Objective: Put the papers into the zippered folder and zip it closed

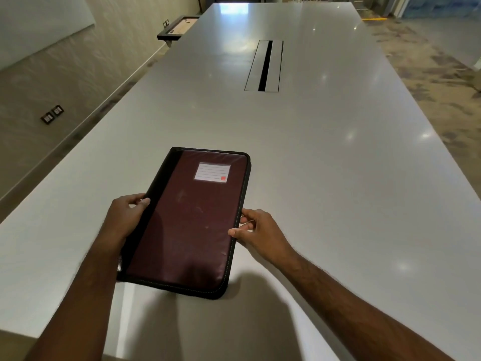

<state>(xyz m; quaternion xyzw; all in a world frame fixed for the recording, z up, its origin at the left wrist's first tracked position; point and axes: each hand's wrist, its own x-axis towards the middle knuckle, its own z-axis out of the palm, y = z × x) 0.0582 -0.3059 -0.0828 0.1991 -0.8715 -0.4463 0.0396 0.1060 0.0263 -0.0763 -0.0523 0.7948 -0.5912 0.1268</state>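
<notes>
A maroon zippered folder (192, 217) with a black spine and black zipper edging lies shut on the long grey table (325, 157), a white label near its top. My left hand (127, 217) grips the black spine edge, thumb on top. My right hand (256, 231) pinches the folder's right edge at the zipper, thumb and fingers curled round it. No loose papers are in view.
A metal cable slot (264, 65) is set into the table's middle, farther away. A dark shelf (177, 26) juts from the wall at the far left. Patterned carpet (429, 61) lies to the right of the table.
</notes>
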